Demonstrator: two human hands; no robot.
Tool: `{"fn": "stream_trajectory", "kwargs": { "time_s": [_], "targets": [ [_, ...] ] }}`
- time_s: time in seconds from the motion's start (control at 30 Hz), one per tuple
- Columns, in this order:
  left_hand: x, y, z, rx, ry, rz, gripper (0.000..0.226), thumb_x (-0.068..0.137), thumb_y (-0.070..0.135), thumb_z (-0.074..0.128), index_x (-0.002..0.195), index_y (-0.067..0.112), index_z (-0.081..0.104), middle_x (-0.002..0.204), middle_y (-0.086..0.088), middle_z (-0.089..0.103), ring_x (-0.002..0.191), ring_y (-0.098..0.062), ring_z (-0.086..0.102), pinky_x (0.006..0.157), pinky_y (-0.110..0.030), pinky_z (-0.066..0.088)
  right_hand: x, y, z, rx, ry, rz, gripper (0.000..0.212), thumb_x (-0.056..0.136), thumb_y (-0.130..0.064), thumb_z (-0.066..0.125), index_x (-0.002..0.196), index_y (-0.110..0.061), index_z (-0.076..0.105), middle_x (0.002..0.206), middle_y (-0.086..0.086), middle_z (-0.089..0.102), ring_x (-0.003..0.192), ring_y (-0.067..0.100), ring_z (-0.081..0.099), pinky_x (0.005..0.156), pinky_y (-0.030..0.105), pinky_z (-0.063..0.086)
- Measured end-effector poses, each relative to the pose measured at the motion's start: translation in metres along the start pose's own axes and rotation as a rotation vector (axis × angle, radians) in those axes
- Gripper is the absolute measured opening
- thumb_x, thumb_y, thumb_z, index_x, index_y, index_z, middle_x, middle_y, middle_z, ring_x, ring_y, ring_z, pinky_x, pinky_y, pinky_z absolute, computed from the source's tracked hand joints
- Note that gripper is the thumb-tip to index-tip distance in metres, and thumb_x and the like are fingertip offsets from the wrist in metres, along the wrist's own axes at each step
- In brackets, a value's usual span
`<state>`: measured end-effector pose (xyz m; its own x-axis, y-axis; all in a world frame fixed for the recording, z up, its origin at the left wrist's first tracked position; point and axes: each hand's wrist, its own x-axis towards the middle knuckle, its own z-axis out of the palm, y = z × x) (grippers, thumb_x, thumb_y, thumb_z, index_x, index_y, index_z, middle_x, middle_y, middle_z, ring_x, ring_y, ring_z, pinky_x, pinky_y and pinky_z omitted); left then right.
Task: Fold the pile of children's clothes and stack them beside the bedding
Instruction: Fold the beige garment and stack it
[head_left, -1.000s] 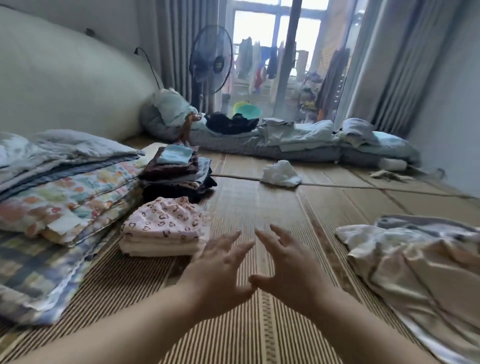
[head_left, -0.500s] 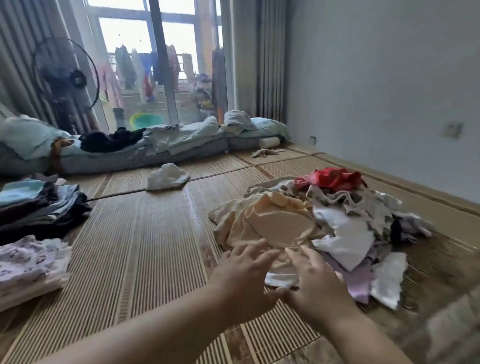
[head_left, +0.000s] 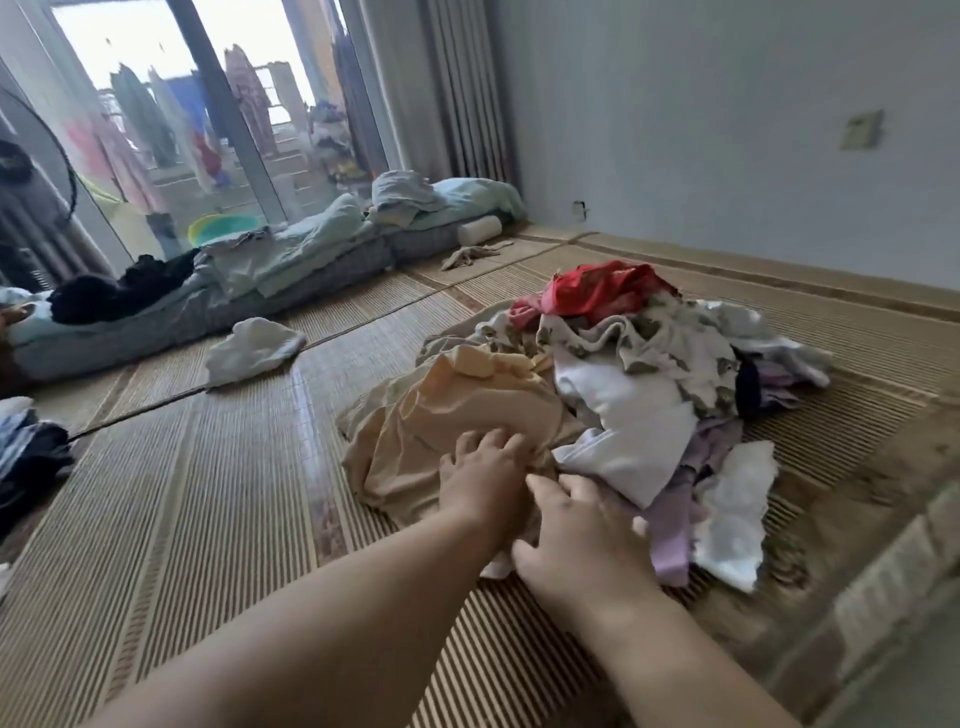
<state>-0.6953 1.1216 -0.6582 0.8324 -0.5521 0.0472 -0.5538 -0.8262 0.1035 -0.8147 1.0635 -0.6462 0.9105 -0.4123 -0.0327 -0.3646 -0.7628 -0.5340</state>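
at the bottom of the frame, two bare forearms stretched forward over a striped woven mat. just above centre-bottom, left hand palm down on a beige garment, fingers bent into a fold of the cloth and grasping it, creases pulled towards the fingertips. right hand beside it and nearly touching, laid on the near edge of the pile of clothes, over white and lilac cloth; grip or mere touch: cannot tell, blurred.

right of centre, the unfolded pile itself heaped on the mat: beige at the near left, a white garment in the middle, patterned pieces behind, a red garment on the far top.

at the left edge, part of a folded stack in dark and pale blue, well apart from the pile. farther back, left of centre, one loose white cloth alone on the mat.

across the upper left, rumpled bedding along the window, a black garment lying on it, a green basin behind. beyond the glass, hanging laundry. at top centre, grey curtains; on the upper right, a pale wall with a small wall plate.
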Motion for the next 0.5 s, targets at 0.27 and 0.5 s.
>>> {"fn": "stream_trajectory", "kwargs": {
  "time_s": [0.27, 0.5],
  "targets": [
    [-0.011, -0.023, -0.023, -0.426, 0.158, -0.032, 0.027, 0.087, 0.036, 0.063, 0.069, 0.02, 0.05, 0.07, 0.006, 0.059, 0.073, -0.018, 0.057, 0.058, -0.028, 0.039, -0.013, 0.002, -0.004, -0.003, 0.027, -0.032, 0.069, 0.084, -0.047, 0.05, 0.147, -0.037, 0.022, 0.15, -0.003, 0.029, 0.137, 0.022, 0.033, 0.107, 0.053, 0.023],
    [-0.112, -0.089, -0.086, -0.549, 0.111, 0.075, 0.024, 0.086, 0.019, 0.064, 0.069, 0.034, 0.056, 0.073, 0.009, 0.058, 0.07, -0.011, 0.054, 0.064, -0.028, 0.044, -0.022, -0.04, 0.0, 0.009, 0.113, -0.228, 0.094, 0.083, -0.057, 0.057, 0.148, -0.045, -0.01, 0.157, 0.004, 0.012, 0.143, 0.027, 0.02, 0.112, 0.046, 0.025]
  ]
}}
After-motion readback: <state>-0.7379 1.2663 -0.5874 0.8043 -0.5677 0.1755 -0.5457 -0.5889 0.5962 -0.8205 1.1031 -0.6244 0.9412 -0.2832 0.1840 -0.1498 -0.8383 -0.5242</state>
